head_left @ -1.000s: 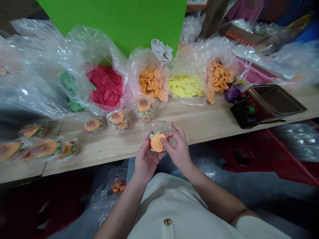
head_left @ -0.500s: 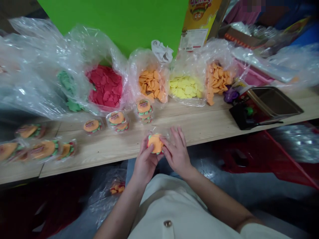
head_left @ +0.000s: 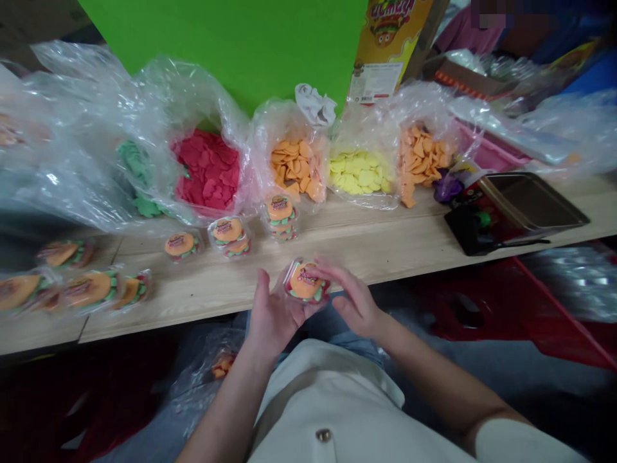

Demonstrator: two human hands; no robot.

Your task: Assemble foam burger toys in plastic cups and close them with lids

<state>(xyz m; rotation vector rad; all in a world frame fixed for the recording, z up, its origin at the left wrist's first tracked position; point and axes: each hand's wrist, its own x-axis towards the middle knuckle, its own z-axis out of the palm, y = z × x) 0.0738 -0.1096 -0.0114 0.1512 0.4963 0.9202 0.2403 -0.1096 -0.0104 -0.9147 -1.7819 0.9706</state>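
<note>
A small burger-shaped piece in a clear plastic case (head_left: 304, 283), with an orange top, green and red layers and a printed logo, rests in my left hand (head_left: 276, 318). That palm is turned up, its thumb spread away to the left and its fingers under the case. My right hand (head_left: 359, 301) is at the case's right side, fingers stretched over its upper right edge and thumb apart. Whether those fingertips press on the case, I cannot tell. Similar cased burgers stand ahead: a stack (head_left: 280, 218), another stack (head_left: 229, 236) and a single one (head_left: 180, 245).
Along the back lie clear bags of red pieces (head_left: 209, 170), orange pieces (head_left: 292, 164), yellow pieces (head_left: 360, 172), green pieces (head_left: 137, 170) and more orange pieces (head_left: 424, 157). More cased burgers (head_left: 91, 289) sit left. A brown tray (head_left: 535, 199) stands right, beyond the wooden table's (head_left: 385, 257) middle.
The logo now shows on the burger's top, which was plain orange before. My left thumb has come off it and spread left; my right hand has shifted from the top to the right edge.
</note>
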